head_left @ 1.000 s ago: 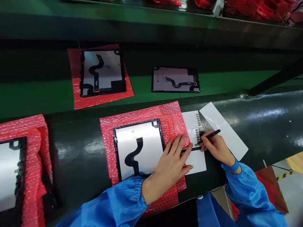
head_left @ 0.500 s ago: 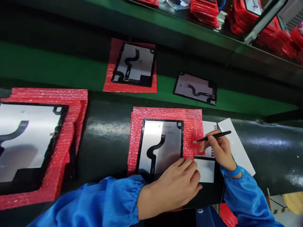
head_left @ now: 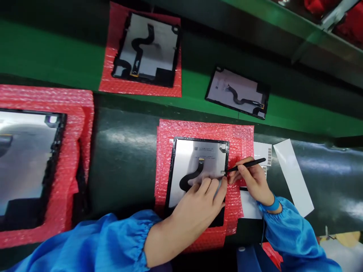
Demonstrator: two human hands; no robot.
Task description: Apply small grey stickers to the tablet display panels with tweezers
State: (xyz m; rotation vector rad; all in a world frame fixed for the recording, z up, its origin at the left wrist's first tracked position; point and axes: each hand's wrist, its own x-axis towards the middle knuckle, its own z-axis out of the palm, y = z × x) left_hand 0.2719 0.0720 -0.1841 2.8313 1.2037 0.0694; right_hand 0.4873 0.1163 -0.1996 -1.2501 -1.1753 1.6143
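Observation:
An LCD screen panel (head_left: 184, 155) with a silver back, black rim and curved black ribbon cable (head_left: 188, 181) lies on red bubble-wrap bags (head_left: 164, 162). Across its lower part rests my left hand (head_left: 190, 211), fingers loosely bent and slightly apart, fingertips near the right rim. Black tweezers (head_left: 248, 164) are pinched in my right hand (head_left: 256, 185), just outside that rim. Their tip meets a small pale piece (head_left: 222, 172) at the panel's right edge; whether it is stuck down I cannot tell. The panel's lower left is hidden behind my left hand.
Another panel on red wrap (head_left: 154, 56) and a bare panel (head_left: 238, 90) lie on the green ledge behind. At left is a larger-looking panel (head_left: 31, 151) on bubble wrap. White label sheets (head_left: 262, 153) and a white strip (head_left: 293, 175) lie at right.
My right hand has brought the tweezers and small piece left onto the panel's right edge. My left hand has shifted up and left onto the panel. The view has shifted too.

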